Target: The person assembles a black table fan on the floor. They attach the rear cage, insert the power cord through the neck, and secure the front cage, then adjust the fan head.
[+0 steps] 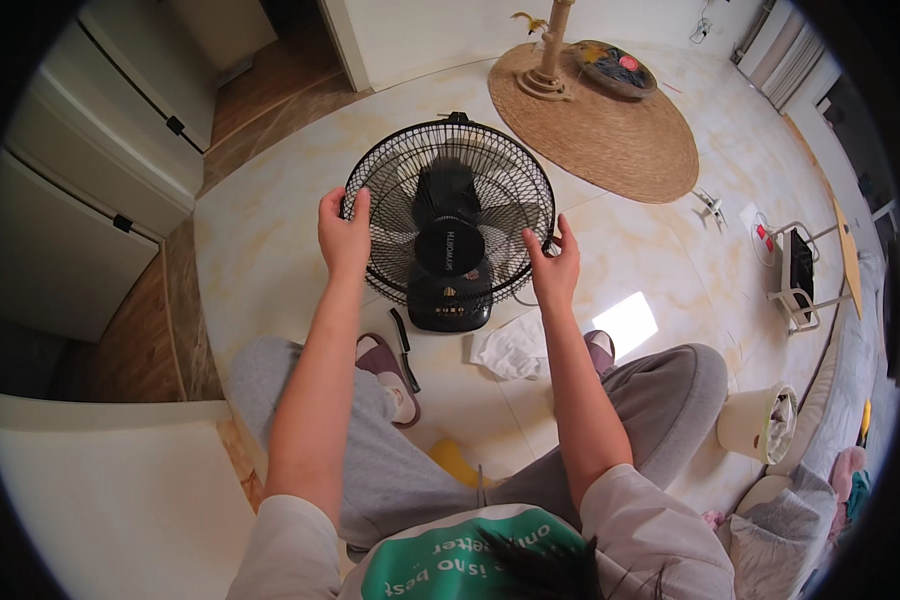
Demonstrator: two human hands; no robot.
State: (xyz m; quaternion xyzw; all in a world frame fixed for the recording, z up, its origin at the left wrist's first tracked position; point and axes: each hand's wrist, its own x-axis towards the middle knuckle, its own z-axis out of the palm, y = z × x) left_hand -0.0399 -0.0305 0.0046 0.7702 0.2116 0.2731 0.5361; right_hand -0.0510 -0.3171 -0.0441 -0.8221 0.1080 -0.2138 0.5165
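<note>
A black table fan (450, 246) stands on the floor in front of me. Its round wire guard faces up toward me, with the blades visible behind the wires and the control base below. At the guard's left rim my left hand (344, 236) is closed, thumb at the front and fingers round the outer edge. My right hand (555, 266) holds the opposite rim, a little lower, between thumb and fingers. A crumpled white cloth or bag (510, 347) lies near the base on the right. Left of it is a long thin black object (405, 350), its kind unclear.
My slippered foot (388, 378) is beside the black object. Farther off are a round woven mat (610, 130) with a post and a shallow basket (616, 70). To the right stand a small metal-framed stand (802, 272), a waste bin (755, 424) and a sofa (820, 470). Cabinet doors (90, 230) line the left.
</note>
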